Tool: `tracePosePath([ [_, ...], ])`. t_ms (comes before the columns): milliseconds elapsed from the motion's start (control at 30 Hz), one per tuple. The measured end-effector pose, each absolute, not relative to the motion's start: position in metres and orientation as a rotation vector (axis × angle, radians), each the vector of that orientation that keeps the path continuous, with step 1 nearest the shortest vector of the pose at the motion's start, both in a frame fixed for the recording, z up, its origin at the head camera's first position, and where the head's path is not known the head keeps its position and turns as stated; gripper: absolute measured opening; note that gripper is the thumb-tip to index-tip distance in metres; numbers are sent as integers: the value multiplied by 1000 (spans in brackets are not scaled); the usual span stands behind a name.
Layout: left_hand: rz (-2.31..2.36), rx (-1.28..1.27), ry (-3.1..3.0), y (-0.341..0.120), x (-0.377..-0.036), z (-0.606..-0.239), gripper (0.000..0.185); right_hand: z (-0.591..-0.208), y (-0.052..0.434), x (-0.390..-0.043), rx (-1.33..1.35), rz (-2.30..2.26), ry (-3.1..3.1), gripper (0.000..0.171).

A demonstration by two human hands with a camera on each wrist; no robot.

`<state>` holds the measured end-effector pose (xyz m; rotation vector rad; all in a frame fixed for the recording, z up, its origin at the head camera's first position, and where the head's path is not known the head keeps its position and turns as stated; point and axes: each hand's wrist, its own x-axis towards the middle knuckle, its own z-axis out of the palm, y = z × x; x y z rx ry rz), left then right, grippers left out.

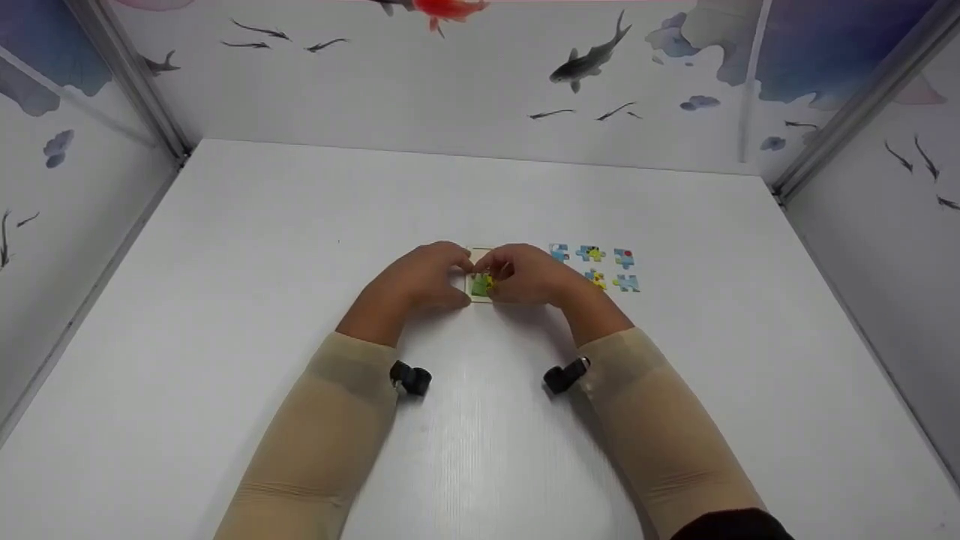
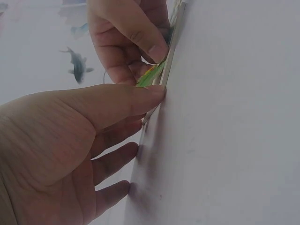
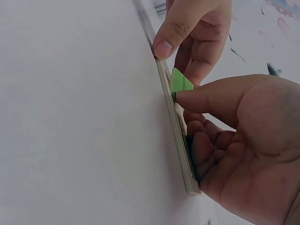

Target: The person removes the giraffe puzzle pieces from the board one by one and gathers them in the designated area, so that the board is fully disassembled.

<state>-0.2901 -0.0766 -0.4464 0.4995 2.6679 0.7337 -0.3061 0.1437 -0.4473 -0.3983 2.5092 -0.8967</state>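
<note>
A small wooden puzzle tray point(image 1: 477, 294) lies on the white table point(image 1: 300, 247), and both hands meet over it. My left hand point(image 1: 442, 276) holds the tray's left side, its thumb point(image 2: 140, 97) on the near edge. My right hand point(image 1: 523, 274) pinches a green puzzle piece point(image 3: 180, 83) that stands tilted up out of the tray point(image 3: 177, 136); its thumb point(image 3: 211, 93) presses on the piece. In the left wrist view the green piece point(image 2: 151, 75) shows between the two thumbs. The hands hide most of the tray's inside.
Several loose blue and yellow puzzle pieces point(image 1: 592, 266) lie in two rows just right of my right hand. Walls printed with fish close in the table at the back and on both sides. Beige sleeves cover both forearms.
</note>
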Motion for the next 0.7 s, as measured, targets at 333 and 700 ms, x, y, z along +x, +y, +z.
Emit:
tracePosePath([
  [333, 716, 507, 2659, -76, -291, -445, 55, -437, 164, -309, -386, -1056, 2485, 23],
  [700, 738, 484, 2642, -75, -288, -443, 55, -419, 224, -308, -245, -1081, 2412, 19],
])
